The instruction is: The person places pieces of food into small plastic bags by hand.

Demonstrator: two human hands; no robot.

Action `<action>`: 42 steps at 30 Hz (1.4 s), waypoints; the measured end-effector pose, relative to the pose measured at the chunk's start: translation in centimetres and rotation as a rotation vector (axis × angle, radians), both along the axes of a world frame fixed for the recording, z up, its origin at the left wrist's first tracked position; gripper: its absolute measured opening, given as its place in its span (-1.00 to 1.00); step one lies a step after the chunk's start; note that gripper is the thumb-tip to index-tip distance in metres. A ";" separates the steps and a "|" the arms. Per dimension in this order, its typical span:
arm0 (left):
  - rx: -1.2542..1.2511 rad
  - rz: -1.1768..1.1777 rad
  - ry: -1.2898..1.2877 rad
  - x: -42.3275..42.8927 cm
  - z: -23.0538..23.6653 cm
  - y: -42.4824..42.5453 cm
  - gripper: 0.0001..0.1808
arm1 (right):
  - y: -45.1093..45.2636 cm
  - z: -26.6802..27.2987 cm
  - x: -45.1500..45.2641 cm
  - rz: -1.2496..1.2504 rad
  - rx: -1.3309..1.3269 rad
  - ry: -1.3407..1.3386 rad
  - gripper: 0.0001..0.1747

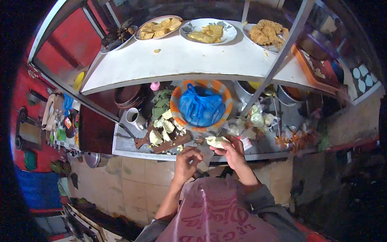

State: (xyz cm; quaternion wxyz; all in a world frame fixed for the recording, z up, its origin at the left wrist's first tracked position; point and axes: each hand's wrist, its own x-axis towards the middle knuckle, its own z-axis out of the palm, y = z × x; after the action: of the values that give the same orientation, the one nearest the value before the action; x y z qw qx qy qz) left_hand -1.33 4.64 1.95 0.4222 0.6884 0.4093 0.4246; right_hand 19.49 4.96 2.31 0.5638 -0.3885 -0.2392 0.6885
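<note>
My right hand (pixel 234 152) holds a pale piece of cabbage (pixel 217 141) between thumb and fingers, just above the front edge of the metal counter. Beside it, my left hand (pixel 188 163) has its thumb and fingers pinched on what looks like a small clear plastic bag (pixel 207 157). Cut cabbage chunks (pixel 164 128) lie on and around a wooden cutting board (pixel 178 141), left of my hands. A knife (pixel 128 132) rests near the board's handle. Behind the board stands an orange-and-white basin (pixel 176 117) with a knotted blue plastic bag (pixel 201 106) in it.
A white mug (pixel 135 118) and stacked brown plates (pixel 128 98) stand at left. Small filled plastic bags (pixel 257 118) and metal pots (pixel 288 96) occupy the right. A slanted metal post (pixel 276 60) and a white shelf (pixel 181 62) bearing plates of fried food (pixel 208 31) rise beyond.
</note>
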 end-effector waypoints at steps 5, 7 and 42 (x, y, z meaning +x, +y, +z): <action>-0.224 0.065 0.119 1.8 0.9 -0.5 -0.67 | -2.8 0.1 -0.3 -0.023 0.142 -0.167 -0.72; -0.256 0.110 0.175 2.4 2.4 -0.8 -0.63 | -3.1 0.2 0.1 0.090 0.393 -0.821 -0.72; 0.043 0.110 -0.131 1.8 4.6 -0.8 -0.62 | -0.8 4.3 -1.2 0.382 0.771 -1.140 -0.68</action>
State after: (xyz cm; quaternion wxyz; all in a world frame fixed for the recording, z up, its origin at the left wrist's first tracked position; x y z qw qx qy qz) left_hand 0.48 3.88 6.57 0.4093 0.6445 0.4089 0.4999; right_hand 18.31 4.14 6.63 0.3175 -0.4121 -0.7871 0.3313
